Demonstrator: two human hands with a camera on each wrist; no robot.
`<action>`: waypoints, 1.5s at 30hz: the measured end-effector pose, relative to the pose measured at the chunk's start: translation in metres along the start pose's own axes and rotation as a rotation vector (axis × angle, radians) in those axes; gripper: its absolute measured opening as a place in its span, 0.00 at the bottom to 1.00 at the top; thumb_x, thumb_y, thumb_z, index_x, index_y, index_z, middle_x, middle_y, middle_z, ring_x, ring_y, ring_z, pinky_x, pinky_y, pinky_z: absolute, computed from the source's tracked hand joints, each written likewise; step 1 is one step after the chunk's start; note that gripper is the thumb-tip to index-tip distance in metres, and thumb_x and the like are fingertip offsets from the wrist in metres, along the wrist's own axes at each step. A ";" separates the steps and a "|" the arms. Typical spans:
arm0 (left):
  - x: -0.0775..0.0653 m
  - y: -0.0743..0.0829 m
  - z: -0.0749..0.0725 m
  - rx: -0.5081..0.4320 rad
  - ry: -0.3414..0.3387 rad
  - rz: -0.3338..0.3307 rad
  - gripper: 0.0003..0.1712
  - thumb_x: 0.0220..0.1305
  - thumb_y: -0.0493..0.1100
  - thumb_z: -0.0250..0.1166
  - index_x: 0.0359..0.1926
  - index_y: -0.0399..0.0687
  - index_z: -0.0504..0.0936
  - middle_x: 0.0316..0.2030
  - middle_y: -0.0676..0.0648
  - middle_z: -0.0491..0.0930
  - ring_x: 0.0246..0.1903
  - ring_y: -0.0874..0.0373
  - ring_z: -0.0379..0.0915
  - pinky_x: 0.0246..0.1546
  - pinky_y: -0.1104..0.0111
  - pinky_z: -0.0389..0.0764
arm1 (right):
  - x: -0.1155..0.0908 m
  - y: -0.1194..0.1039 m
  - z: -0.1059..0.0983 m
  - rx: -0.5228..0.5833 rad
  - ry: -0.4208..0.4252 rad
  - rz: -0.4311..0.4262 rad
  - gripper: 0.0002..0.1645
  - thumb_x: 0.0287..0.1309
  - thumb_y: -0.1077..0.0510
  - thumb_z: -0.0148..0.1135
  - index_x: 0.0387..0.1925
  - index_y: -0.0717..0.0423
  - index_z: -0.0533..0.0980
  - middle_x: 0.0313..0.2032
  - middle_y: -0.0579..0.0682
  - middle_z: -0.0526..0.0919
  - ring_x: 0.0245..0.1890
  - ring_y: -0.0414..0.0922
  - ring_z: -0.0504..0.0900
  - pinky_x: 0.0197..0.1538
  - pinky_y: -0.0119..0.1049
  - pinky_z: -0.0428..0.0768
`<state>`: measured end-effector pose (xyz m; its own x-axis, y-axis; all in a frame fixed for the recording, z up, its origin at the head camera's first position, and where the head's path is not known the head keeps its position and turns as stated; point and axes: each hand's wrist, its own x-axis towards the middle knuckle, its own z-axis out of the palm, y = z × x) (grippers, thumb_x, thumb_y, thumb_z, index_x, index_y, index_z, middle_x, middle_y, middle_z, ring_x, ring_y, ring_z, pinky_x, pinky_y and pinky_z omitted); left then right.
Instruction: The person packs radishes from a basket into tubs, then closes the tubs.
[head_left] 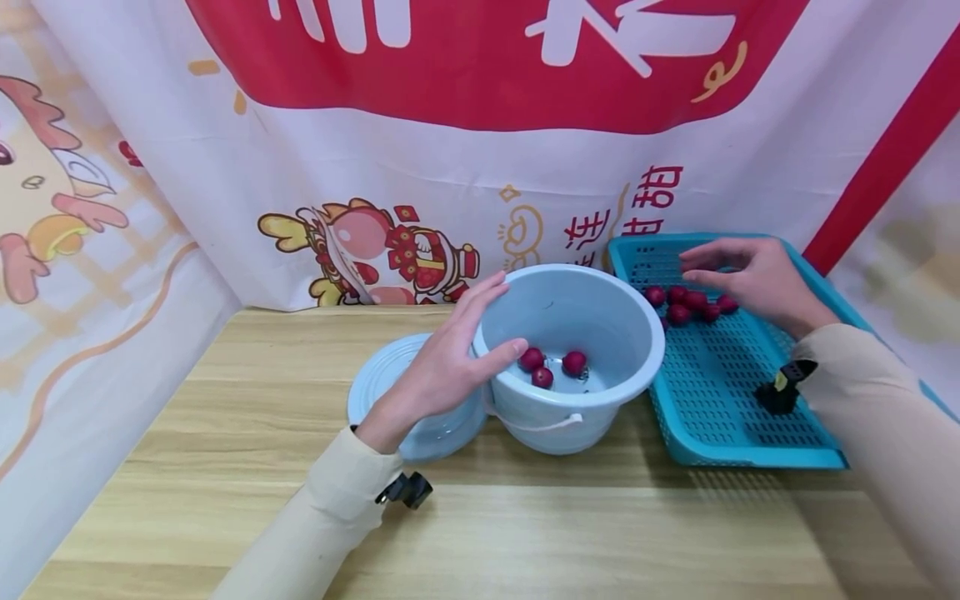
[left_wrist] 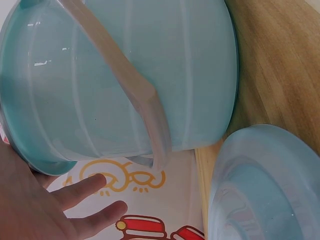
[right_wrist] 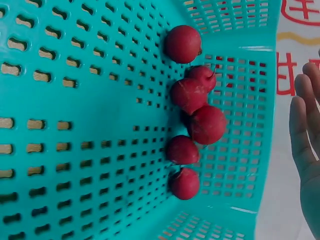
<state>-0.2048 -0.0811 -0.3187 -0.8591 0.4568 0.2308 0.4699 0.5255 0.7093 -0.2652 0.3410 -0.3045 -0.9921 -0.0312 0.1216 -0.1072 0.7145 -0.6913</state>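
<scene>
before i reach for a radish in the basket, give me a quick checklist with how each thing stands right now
1. Bucket mouth uncovered: ok, the lid lies beside it.
2. Handle clear of the mouth: ok, it hangs down the bucket's side.
3. Room in the bucket: ok, just three radishes show inside.
4. Left grip steadying the bucket: cannot tell, it touches the rim but pressure does not show.
5. Right grip free: ok, it holds nothing.
6. Right grip at the basket radishes: not ok, it hovers over the basket, apart from them.
</scene>
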 end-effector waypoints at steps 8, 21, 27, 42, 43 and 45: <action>-0.001 -0.001 -0.001 -0.004 0.000 0.010 0.46 0.71 0.67 0.59 0.84 0.63 0.56 0.85 0.66 0.46 0.84 0.53 0.50 0.74 0.30 0.64 | 0.006 0.013 0.000 0.011 -0.017 0.055 0.36 0.68 0.39 0.69 0.72 0.48 0.75 0.68 0.60 0.80 0.64 0.54 0.77 0.42 0.26 0.86; -0.001 -0.002 -0.003 -0.013 -0.003 0.001 0.46 0.71 0.67 0.59 0.84 0.65 0.55 0.85 0.67 0.45 0.84 0.53 0.50 0.74 0.30 0.64 | 0.016 0.036 0.002 0.068 -0.122 0.205 0.41 0.74 0.48 0.65 0.80 0.55 0.63 0.77 0.66 0.66 0.75 0.68 0.67 0.70 0.69 0.75; 0.000 -0.002 -0.003 -0.010 -0.004 0.002 0.46 0.71 0.67 0.59 0.84 0.65 0.55 0.85 0.67 0.45 0.84 0.52 0.50 0.74 0.30 0.64 | 0.019 0.044 0.006 0.043 -0.158 0.249 0.39 0.75 0.52 0.63 0.80 0.57 0.62 0.78 0.69 0.62 0.74 0.70 0.65 0.71 0.72 0.71; 0.001 -0.001 -0.002 -0.004 -0.007 0.002 0.47 0.71 0.68 0.59 0.84 0.65 0.56 0.85 0.67 0.45 0.84 0.52 0.51 0.73 0.30 0.65 | 0.021 0.051 0.008 -0.063 -0.198 0.321 0.43 0.74 0.52 0.65 0.82 0.57 0.60 0.78 0.73 0.58 0.75 0.75 0.53 0.71 0.80 0.63; 0.001 -0.001 -0.002 -0.004 -0.007 0.001 0.47 0.71 0.68 0.59 0.84 0.65 0.56 0.85 0.67 0.45 0.84 0.52 0.51 0.73 0.30 0.65 | 0.022 0.052 0.008 -0.071 -0.201 0.317 0.43 0.74 0.51 0.64 0.82 0.57 0.60 0.78 0.72 0.58 0.75 0.75 0.53 0.71 0.80 0.63; 0.000 -0.001 -0.002 -0.005 -0.008 -0.001 0.47 0.71 0.68 0.59 0.84 0.65 0.55 0.85 0.67 0.45 0.84 0.52 0.50 0.73 0.30 0.65 | 0.022 0.052 0.009 -0.087 -0.209 0.309 0.42 0.75 0.51 0.63 0.82 0.57 0.60 0.77 0.72 0.59 0.75 0.75 0.55 0.71 0.79 0.64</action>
<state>-0.2063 -0.0829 -0.3185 -0.8580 0.4617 0.2252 0.4681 0.5222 0.7128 -0.2932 0.3714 -0.3442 -0.9696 0.0592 -0.2374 0.1959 0.7691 -0.6083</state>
